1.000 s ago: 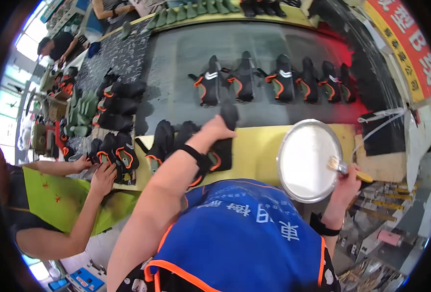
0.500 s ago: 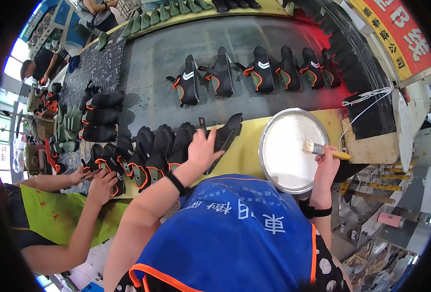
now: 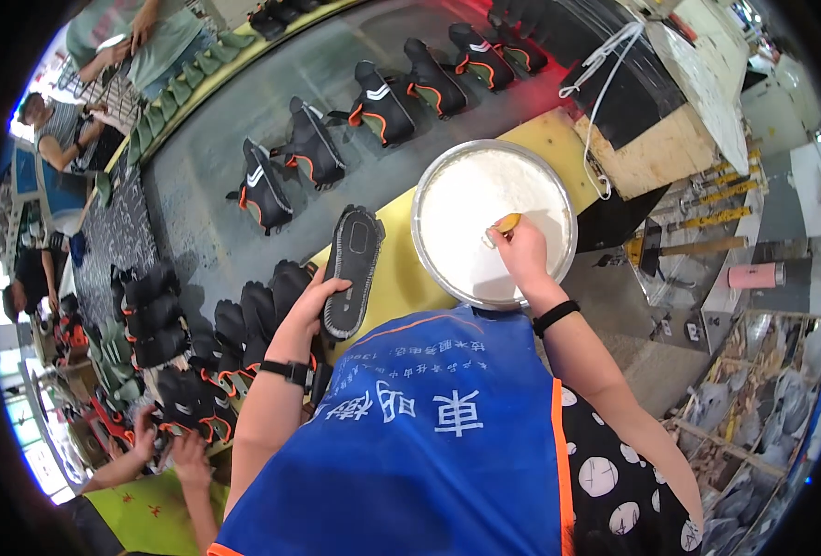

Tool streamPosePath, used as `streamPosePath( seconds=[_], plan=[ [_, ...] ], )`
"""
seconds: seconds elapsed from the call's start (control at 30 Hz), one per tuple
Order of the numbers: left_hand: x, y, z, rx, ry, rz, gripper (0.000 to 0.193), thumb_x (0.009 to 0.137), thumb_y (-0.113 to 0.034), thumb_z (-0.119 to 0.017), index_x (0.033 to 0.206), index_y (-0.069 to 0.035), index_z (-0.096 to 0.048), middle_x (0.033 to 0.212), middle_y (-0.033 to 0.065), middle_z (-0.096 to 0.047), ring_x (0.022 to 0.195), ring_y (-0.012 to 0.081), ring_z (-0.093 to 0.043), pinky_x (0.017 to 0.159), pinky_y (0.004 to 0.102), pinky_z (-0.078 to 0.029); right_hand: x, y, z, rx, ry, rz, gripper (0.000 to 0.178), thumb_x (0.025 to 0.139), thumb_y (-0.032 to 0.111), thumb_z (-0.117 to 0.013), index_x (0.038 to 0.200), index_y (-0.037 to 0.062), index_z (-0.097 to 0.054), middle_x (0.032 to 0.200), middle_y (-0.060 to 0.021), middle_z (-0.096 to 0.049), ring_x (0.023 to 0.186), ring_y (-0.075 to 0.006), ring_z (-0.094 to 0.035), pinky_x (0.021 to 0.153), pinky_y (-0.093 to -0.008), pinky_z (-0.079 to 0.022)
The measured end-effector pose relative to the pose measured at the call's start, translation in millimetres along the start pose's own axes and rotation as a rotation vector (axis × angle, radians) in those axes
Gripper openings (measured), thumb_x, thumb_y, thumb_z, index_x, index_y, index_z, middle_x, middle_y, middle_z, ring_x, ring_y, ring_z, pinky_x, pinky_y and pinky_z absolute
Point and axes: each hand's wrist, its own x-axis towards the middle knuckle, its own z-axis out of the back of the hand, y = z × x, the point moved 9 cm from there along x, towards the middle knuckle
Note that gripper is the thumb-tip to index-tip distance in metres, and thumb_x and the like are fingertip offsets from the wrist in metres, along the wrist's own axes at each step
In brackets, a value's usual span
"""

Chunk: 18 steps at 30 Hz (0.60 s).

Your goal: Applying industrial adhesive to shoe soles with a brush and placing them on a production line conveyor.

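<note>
My left hand (image 3: 310,298) is closed round the side of a black shoe upper (image 3: 353,269). Its flat, stitched-edged bottom faces up at me, with the thumb lying over the rim. Over a round metal pan (image 3: 416,218) of white liquid, my right hand (image 3: 524,252) grips a brush by its yellow handle (image 3: 508,222). The bristles point down toward the liquid and are mostly hidden by the hand. The pan stands just right of the shoe upper, on the yellow ledge (image 3: 401,269).
A dark conveyor belt (image 3: 202,199) beyond the ledge carries several black-and-orange shoe uppers (image 3: 382,104). More uppers (image 3: 253,320) crowd my left side, beside a co-worker's hands (image 3: 188,454). White cord (image 3: 600,60) hangs at the right. Green shoe lasts (image 3: 174,88) line the far edge.
My left hand has picked up the shoe upper and turned its bottom upward. My right hand has lowered the brush toward the liquid. The whole view has swung to the right.
</note>
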Motion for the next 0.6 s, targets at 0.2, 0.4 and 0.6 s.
streamPosePath(
  seconds=[0.2,0.4,0.6],
  plan=[
    [-59.1,-53.2,-54.4,-0.139,0.180,0.002,0.074,0.084,-0.009,-0.062,0.153,-0.001,-0.034,0.132,0.0152,-0.061,0.108,0.0210,-0.068,0.091,0.0312,-0.057,-7.4,1.2,39.8,0.316,-0.141,-0.061,0.020,0.085,0.019,-0.078,0.091,0.0020,-0.070,0.081,-0.0113,-0.072,0.071,-0.0206,-0.070,0.065,-0.0333,-0.053],
    [-73.7,-89.7,-128.1,0.096,0.364,0.061,0.078,0.084,-0.014,-0.064,0.154,-0.002,-0.032,0.138,0.0146,-0.057,0.114,0.0192,-0.064,0.097,0.0305,-0.053,0.5,-26.0,42.4,0.476,-0.221,-0.325,0.016,0.088,0.010,-0.075,0.096,-0.0038,-0.070,0.082,-0.0103,-0.072,0.074,-0.0139,-0.068,0.068,-0.0265,-0.052],
    [-64.5,-83.0,-157.6,0.314,0.385,0.206,0.081,0.082,-0.017,-0.065,0.154,0.000,-0.032,0.137,0.0166,-0.058,0.113,0.0203,-0.066,0.097,0.0317,-0.054,-15.6,51.3,88.6,0.740,-0.184,0.093,0.012,0.085,0.005,-0.077,0.095,0.0027,-0.073,0.089,-0.0083,-0.070,0.082,-0.0179,-0.066,0.075,-0.0308,-0.051]
  ],
)
